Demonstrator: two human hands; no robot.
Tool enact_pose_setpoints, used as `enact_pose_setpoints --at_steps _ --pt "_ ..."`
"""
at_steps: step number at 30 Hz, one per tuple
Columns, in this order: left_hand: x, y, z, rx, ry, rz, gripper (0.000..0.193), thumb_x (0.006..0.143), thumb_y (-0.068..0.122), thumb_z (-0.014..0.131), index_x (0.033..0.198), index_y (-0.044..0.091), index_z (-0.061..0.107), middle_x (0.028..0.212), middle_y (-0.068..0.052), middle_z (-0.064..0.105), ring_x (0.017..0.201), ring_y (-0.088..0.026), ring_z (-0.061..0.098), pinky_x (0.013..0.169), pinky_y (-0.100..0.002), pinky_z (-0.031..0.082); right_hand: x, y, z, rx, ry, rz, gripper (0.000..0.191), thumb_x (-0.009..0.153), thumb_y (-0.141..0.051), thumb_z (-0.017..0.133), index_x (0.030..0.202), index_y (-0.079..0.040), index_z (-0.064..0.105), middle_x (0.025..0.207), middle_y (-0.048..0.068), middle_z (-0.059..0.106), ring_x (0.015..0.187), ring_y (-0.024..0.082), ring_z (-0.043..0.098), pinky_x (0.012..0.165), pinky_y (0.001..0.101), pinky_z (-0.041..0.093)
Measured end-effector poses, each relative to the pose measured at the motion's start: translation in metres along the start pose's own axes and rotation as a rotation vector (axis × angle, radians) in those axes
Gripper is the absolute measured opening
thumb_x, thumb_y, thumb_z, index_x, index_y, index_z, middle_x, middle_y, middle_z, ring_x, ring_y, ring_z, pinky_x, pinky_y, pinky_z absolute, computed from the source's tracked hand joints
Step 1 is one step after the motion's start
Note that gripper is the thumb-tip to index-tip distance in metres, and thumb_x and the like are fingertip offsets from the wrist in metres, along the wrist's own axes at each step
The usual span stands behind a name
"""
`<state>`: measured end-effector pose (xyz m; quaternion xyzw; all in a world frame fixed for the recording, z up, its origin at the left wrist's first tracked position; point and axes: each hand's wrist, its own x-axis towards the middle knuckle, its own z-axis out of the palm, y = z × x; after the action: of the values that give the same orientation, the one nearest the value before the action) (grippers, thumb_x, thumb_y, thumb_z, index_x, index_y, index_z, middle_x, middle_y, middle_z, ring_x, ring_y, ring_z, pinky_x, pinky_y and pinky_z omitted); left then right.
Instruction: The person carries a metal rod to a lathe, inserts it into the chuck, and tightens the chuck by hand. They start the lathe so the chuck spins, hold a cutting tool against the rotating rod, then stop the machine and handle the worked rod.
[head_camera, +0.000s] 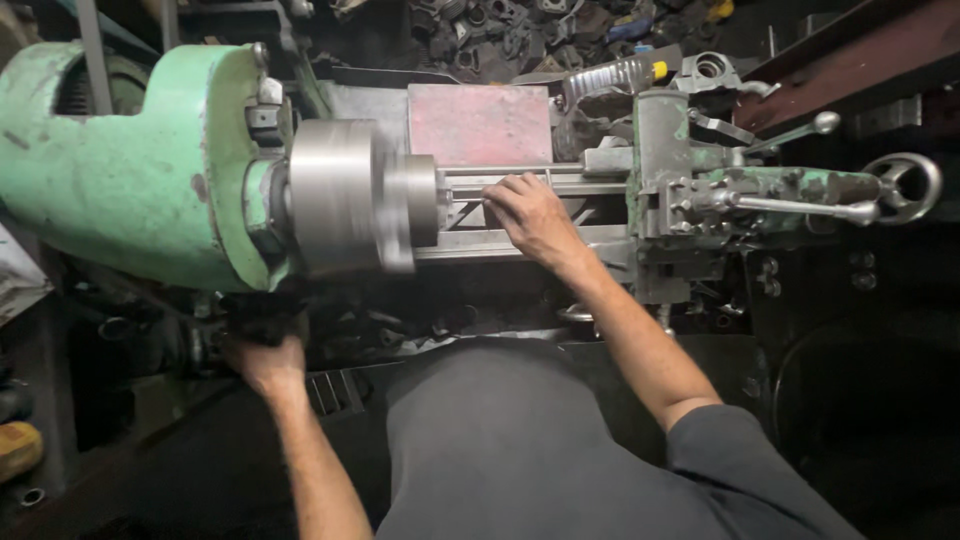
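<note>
A green lathe fills the view, its steel chuck blurred by spinning. A long metal rod runs from the chuck toward the tailstock on the right. My right hand rests on the rod near the chuck, fingers curled against it. Low under the headstock, my left hand grips a dark lever or knob that is mostly hidden in shadow.
The tailstock carries a handwheel and long ball-ended levers. A reddish plate sits behind the bed. Scrap metal parts are piled at the back. A yellow object lies at the lower left.
</note>
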<state>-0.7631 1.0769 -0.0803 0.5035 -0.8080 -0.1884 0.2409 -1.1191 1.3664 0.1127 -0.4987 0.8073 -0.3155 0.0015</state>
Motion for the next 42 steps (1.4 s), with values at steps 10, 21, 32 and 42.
enact_pose_setpoints --at_steps 10,21,32,42 --pt "-0.001 0.021 -0.027 -0.138 0.009 0.059 0.079 0.082 0.037 0.086 0.142 -0.005 0.058 0.143 -0.030 0.060 0.136 -0.045 0.053 0.119 -0.053 0.037 0.006 0.026 0.023 -0.116 -0.058 -0.135 0.023 0.083 -0.014 0.072 0.105 -0.009 0.066 0.097 0.010 0.062 0.098 0.033 0.057 0.086 0.0472 0.044" --pt "0.005 -0.012 0.016 -0.069 0.021 -0.093 0.074 0.080 0.040 0.083 0.136 -0.004 0.061 0.136 -0.027 0.064 0.131 -0.044 0.059 0.116 -0.052 0.045 0.018 0.006 0.014 -0.095 -0.031 -0.143 0.015 0.093 -0.019 0.071 0.104 -0.012 0.065 0.099 0.005 0.063 0.099 0.029 0.057 0.088 0.0439 0.043" --pt "0.011 -0.006 0.016 -0.015 0.051 -0.090 0.075 0.079 0.039 0.081 0.136 -0.005 0.060 0.136 -0.029 0.063 0.131 -0.045 0.058 0.115 -0.052 0.044 0.014 0.016 0.019 -0.072 -0.020 -0.157 0.014 0.092 -0.019 0.070 0.103 -0.013 0.064 0.097 0.004 0.063 0.100 0.027 0.059 0.087 0.0426 0.044" --pt "0.007 -0.006 0.015 0.000 0.057 -0.115 0.075 0.078 0.037 0.080 0.137 -0.005 0.060 0.136 -0.030 0.062 0.130 -0.046 0.058 0.115 -0.053 0.044 0.009 0.018 0.003 -0.043 -0.052 -0.144 0.011 0.095 -0.019 0.069 0.102 -0.012 0.064 0.097 0.004 0.064 0.099 0.028 0.059 0.089 0.0426 0.044"
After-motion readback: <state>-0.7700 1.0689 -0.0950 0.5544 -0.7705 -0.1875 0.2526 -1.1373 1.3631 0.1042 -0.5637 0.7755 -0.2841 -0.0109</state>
